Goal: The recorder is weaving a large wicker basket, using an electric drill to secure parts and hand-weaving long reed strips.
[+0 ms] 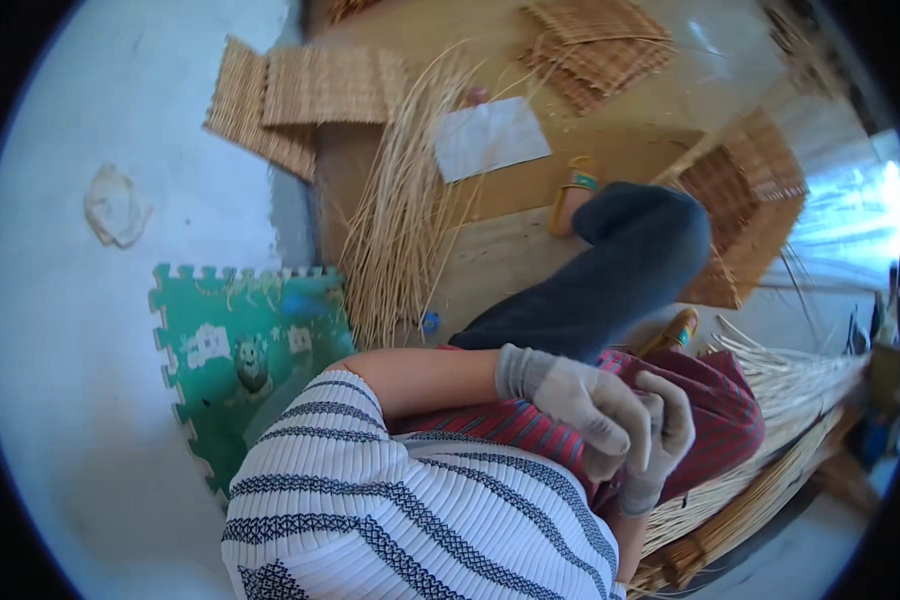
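On pale floor: green foam mat, loose reeds, woven panels; gloved left hand and right hand clasped together, grip unclear.

Grey gloves cover the left hand and right hand, over a red striped cloth, beside a white sleeve with dark patterned bands, a green puzzle-edged foam mat, pale straw-coloured reeds and tan woven panels
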Action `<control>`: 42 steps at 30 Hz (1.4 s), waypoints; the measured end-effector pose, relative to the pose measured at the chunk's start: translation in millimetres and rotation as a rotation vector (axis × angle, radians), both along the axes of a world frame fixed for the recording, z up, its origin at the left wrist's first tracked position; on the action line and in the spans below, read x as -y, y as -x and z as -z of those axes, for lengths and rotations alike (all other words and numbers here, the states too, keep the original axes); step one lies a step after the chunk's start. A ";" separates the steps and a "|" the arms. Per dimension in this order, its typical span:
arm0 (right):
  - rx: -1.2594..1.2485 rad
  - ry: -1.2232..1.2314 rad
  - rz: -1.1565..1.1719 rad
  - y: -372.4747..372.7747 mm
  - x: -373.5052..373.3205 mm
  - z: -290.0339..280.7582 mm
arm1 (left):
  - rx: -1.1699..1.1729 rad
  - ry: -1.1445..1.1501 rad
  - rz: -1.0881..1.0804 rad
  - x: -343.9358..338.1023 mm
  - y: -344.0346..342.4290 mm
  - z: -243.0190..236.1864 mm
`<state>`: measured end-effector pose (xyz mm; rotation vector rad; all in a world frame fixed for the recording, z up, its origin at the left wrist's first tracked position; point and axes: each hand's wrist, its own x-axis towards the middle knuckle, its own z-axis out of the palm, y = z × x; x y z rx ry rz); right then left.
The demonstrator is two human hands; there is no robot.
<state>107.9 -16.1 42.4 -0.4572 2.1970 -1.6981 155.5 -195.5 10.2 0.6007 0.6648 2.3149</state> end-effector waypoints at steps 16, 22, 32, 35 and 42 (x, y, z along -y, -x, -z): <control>0.463 -0.188 -0.307 1.5 84.1 64.8 | 1.158 1.703 -0.970 97.4 -257.9 405.6; 0.431 -0.195 -0.331 -1.5 88.1 67.1 | 1.391 1.009 -1.428 99.8 -271.1 426.5; 0.354 -0.245 -0.262 -9.6 93.9 66.6 | 1.089 1.901 -1.029 106.1 -181.9 386.2; 0.342 -0.251 -0.263 -10.6 94.5 68.5 | 1.159 1.885 -0.897 104.5 -171.4 391.1; 0.310 -0.238 -0.255 -10.4 92.6 71.2 | 1.222 1.662 -0.839 70.8 -217.1 393.1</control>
